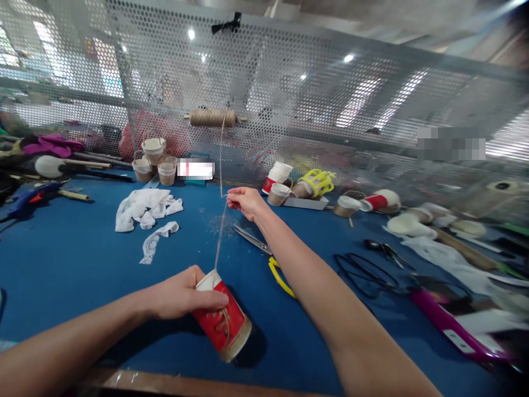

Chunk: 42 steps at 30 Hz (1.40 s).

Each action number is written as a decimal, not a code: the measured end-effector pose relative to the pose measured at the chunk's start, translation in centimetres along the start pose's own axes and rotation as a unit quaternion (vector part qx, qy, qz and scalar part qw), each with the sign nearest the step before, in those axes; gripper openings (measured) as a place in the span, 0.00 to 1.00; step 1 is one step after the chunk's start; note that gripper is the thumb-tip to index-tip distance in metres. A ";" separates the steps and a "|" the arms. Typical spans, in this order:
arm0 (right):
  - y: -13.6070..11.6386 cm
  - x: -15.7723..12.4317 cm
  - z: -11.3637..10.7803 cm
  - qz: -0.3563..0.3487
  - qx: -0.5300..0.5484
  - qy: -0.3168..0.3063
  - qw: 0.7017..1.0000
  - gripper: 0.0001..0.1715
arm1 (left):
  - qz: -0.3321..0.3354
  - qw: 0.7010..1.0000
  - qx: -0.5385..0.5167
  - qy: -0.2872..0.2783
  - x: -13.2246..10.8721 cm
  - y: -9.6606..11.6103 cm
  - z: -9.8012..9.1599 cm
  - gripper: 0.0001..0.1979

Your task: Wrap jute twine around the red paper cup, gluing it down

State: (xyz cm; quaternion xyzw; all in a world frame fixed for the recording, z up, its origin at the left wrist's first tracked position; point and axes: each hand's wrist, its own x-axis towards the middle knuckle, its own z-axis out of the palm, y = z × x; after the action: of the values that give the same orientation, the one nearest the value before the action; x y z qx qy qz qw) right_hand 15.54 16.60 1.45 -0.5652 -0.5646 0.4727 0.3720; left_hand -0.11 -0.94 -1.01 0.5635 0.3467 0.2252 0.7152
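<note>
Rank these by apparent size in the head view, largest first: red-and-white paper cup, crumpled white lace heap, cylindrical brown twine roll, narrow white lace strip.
1. Red-and-white paper cup, likely enlarged by nearness.
2. Crumpled white lace heap.
3. Cylindrical brown twine roll and narrow white lace strip: too alike to rank.

Before you stretches a blue desk (82, 259) with a brown edge (165, 384) on your side. Behind it you face a tall grey perforated metal screen (297, 105), where round lights (191, 34) and slanting bright streaks (359, 102) glow under a pale grey ceiling (351, 16).
</note>
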 end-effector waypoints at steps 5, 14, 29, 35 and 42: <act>-0.5 0.7 0.9 0.017 -0.057 -0.061 0.996 0.17 | -0.002 1.000 -0.003 0.006 0.1 -0.1 -0.1 0.16; -0.6 -1.8 -1.5 -0.002 -0.278 -0.060 0.959 0.04 | -0.004 0.986 -0.120 0.117 0.8 -0.4 -0.4 0.17; 5.8 -4.8 -10.1 0.102 -0.439 0.132 0.883 0.10 | 0.034 0.959 -0.147 0.241 1.5 -0.3 -0.6 0.13; 3.0 -8.7 -9.5 0.024 -0.310 0.157 0.938 0.19 | 0.032 0.964 -0.096 0.246 1.4 -0.4 -0.7 0.13; 2.0 -15.3 -7.0 -0.035 -0.030 -0.060 0.997 0.12 | 0.027 0.964 -0.064 0.256 1.7 -0.8 -1.1 0.16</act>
State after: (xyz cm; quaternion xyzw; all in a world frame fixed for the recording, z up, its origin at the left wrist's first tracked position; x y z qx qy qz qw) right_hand 24.09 2.05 3.25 -0.5268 -0.6192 0.4751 0.3367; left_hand 0.15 0.76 -2.30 0.4489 0.4883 0.4028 0.6307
